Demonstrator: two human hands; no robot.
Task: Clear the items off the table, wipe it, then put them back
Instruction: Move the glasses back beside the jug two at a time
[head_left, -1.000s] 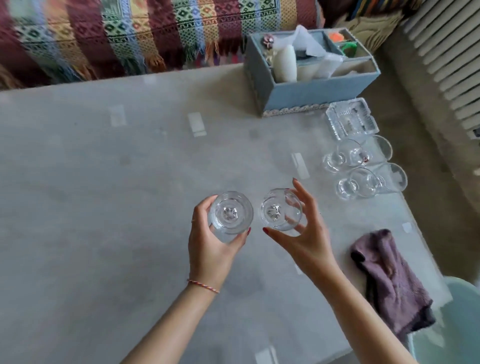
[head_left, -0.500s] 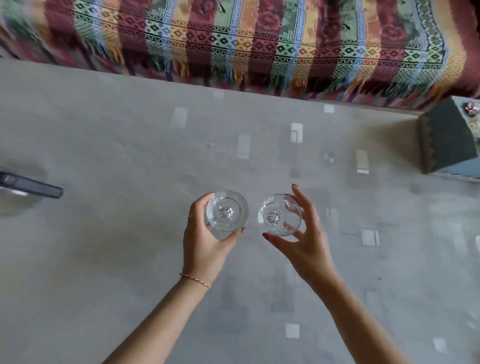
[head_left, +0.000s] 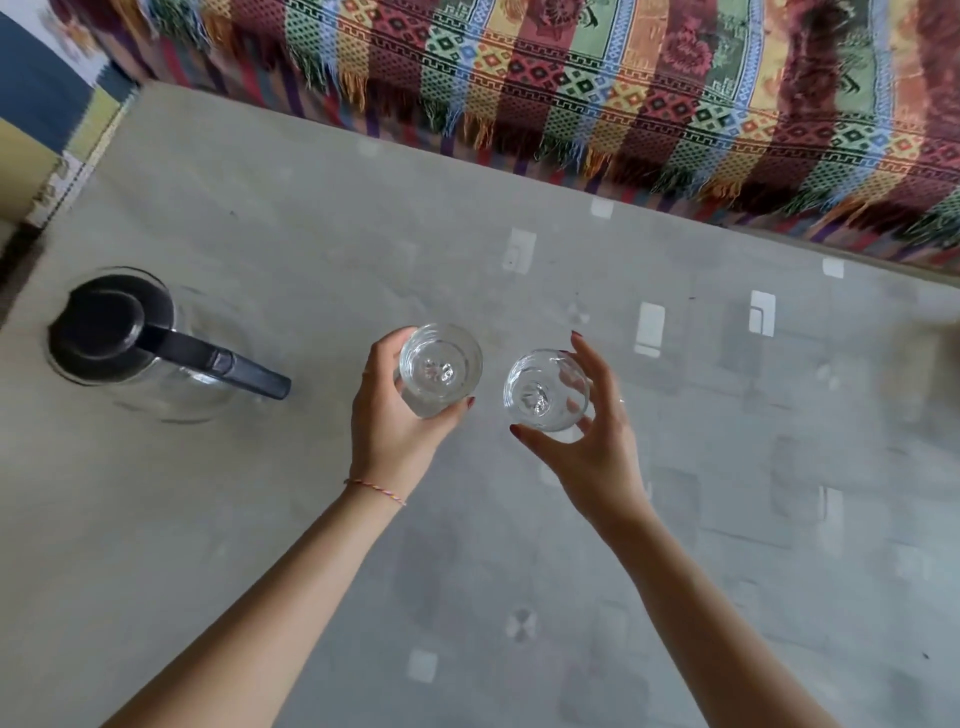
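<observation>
My left hand (head_left: 392, 431) grips a clear drinking glass (head_left: 440, 368) from the side, above the grey table (head_left: 208, 519). My right hand (head_left: 592, 457) holds a second clear glass (head_left: 545, 389), fingers curled round its wall. Both glasses are upright, seen from above, a short gap apart over the table's middle. A glass jug with a black lid and handle (head_left: 130, 338) stands on the table to the left of my left hand.
A striped, fringed blanket (head_left: 623, 104) covers the sofa along the table's far edge. The table's left edge runs close behind the jug. Pale square reflections dot the tabletop.
The view has swung left along the table: the blue box, other glasses and purple cloth have left the frame, and the jug has come fully into sight. Both hands still carry their glasses.
</observation>
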